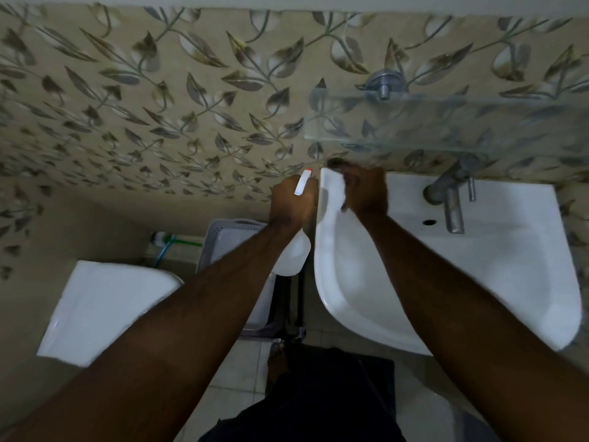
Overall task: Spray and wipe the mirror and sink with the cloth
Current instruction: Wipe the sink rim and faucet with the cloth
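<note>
Wiping the sink point(331, 282) looks like the step now. The right hand point(366, 191) presses down on its back corner; I cannot see the cloth. Just beside it, the left hand point(291, 202) squeezes the spray bottle point(294, 255). Next, rub along the rim.

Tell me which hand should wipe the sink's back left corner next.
Right. The right hand already rests on the sink rim at that corner, seemingly on a cloth. The left hand is occupied gripping the spray bottle.
</note>
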